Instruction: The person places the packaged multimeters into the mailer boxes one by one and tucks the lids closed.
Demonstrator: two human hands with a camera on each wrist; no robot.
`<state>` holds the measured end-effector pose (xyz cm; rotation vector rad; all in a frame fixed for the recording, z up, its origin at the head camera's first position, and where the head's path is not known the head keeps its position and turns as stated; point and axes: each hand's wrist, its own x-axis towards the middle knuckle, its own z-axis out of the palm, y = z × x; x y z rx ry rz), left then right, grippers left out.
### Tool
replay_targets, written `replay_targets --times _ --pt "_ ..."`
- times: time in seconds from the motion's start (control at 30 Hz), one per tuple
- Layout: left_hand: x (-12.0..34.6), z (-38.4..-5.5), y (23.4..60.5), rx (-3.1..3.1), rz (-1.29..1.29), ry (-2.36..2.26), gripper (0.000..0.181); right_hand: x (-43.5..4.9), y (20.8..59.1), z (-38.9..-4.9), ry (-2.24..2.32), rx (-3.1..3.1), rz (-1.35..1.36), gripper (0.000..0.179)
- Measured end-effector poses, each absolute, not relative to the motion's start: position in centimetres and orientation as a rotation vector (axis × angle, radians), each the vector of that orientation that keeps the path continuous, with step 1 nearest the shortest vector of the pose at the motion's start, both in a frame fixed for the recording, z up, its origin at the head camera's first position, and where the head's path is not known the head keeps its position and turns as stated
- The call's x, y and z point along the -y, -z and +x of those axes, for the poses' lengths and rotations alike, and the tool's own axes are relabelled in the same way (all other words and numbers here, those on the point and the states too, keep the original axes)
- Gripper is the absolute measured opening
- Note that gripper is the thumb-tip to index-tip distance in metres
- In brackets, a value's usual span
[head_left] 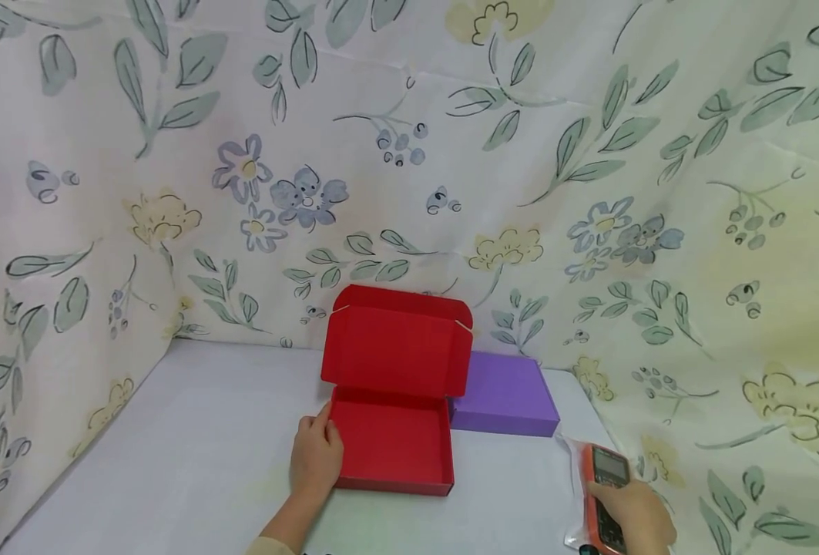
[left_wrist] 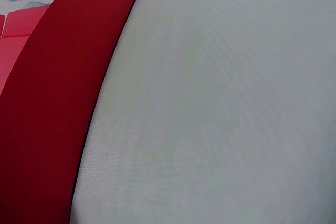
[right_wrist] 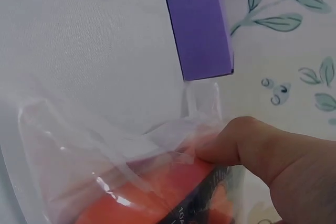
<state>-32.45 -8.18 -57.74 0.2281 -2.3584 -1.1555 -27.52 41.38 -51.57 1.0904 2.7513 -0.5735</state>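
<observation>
A red cardboard box [head_left: 391,443] lies on the table with its lid [head_left: 398,347] raised at the back; nothing shows inside. My left hand [head_left: 317,451] holds its left wall near the back corner. The left wrist view shows a red side wall [left_wrist: 63,98] close up, with no fingers in sight. Off to the right, my right hand [head_left: 634,512] grips an orange multimeter [head_left: 606,493] in a clear plastic bag [head_left: 575,478]. Its screen and dark face show in the head view. In the right wrist view, the thumb [right_wrist: 231,142] presses on the bagged multimeter [right_wrist: 152,192].
A closed purple box [head_left: 502,393] lies right behind and beside the red box. The white table [head_left: 194,455] ends at a floral cloth [head_left: 395,193] hanging at the back and along both sides.
</observation>
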Motion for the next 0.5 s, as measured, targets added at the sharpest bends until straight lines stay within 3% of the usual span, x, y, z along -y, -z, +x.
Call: replay_targets --times 0.3,0.5 --pt "8.3 -32.5 57.9 2.381 0.219 1.168 0.043 -41.0 50.8 -26.7 0.595 -2.798 1.071 0.097" --pt "8.3 -32.6 58.1 2.374 0.221 1.167 0.042 -40.5 50.3 -26.9 0.617 -2.849 1.068 0.110"
